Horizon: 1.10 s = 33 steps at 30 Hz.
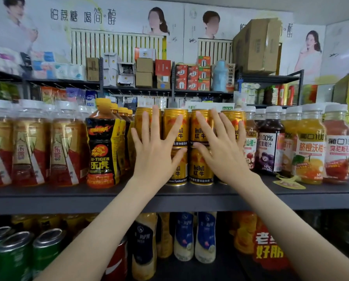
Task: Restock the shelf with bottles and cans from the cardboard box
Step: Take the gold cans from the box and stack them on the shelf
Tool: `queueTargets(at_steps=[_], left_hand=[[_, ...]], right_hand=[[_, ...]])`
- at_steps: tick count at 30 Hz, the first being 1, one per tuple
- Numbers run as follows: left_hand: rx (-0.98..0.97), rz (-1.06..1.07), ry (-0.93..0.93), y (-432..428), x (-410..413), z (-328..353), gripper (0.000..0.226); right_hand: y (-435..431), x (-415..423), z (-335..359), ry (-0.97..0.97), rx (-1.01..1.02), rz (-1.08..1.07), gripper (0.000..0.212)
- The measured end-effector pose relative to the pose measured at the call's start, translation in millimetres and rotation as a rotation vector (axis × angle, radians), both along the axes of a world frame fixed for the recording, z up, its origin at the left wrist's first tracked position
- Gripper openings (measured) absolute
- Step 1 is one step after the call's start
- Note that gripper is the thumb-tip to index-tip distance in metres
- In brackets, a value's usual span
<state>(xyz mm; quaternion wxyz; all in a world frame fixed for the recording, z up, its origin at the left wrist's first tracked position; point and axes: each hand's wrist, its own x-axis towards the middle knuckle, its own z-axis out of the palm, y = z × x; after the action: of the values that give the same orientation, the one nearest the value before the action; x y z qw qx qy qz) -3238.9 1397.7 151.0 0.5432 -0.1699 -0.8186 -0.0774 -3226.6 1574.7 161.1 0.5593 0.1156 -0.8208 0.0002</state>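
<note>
Two tiers of gold cans (175, 128) stand mid-shelf, the upper row stacked on the lower, close to the front edge of the shelf (47, 196). My left hand (155, 155) lies flat on the left half of the stack and my right hand (222, 151) on the right half. On both, the fingers are spread wide and straight, gripping nothing, with the palms roughly over the seam between tiers.

Judgement: this is the squaring-up step, setting the block back and level.

- Press evenly with both palms, low enough that the bottom row travels with the top. A shove on the upper cans alone could slide them off their bases.
- Keep the labels facing out.
- Mind sideways drift. The black-and-yellow bottle (102, 142) stands just beside the stack on the left and the juice bottles (271, 142) just beside it on the right, so there is little room for skew.

No cardboard box shows near my hands, so I cannot tell how much stock remains.
</note>
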Motion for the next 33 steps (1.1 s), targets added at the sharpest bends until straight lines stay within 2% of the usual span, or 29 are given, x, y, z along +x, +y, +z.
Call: queueTargets(at_steps=[5,8,14,18,22,26,30,33], left_hand=[[-0.13,0.073,0.029,-0.3,-13.9,-3.1,0.072],[-0.129,0.057,0.04,-0.3,-13.9,-4.5,0.071],[-0.115,0.038,0.025,3.1,-11.7,-9.0,0.07],[-0.126,0.041,0.021,4.9,-13.1,-15.0,0.073],[-0.079,0.026,-0.024,1.4,-9.8,-20.5,0.071],[-0.021,0.008,-0.035,-8.4,-1.7,-26.7,0.06],[0.078,0.005,-0.089,-24.7,2.6,-27.7,0.068],[0.118,-0.062,-0.23,-33.0,10.3,-24.3,0.076]], right_hand=[[0.1,-11.2,6.4,0.013,0.064,-0.097,0.065],[5.0,-13.4,4.5,0.02,0.02,-0.042,0.064],[18.4,-9.0,1.8,-0.102,-0.063,0.101,0.065],[34.7,0.6,-4.6,-0.11,-0.238,0.227,0.07],[49.2,5.1,-18.0,-0.261,-0.298,0.32,0.087],[49.1,5.6,-21.2,-0.311,-0.296,0.355,0.09],[44.3,10.1,-20.5,-0.351,-0.318,0.336,0.096],[41.0,10.5,-20.7,-0.344,-0.315,0.319,0.101]])
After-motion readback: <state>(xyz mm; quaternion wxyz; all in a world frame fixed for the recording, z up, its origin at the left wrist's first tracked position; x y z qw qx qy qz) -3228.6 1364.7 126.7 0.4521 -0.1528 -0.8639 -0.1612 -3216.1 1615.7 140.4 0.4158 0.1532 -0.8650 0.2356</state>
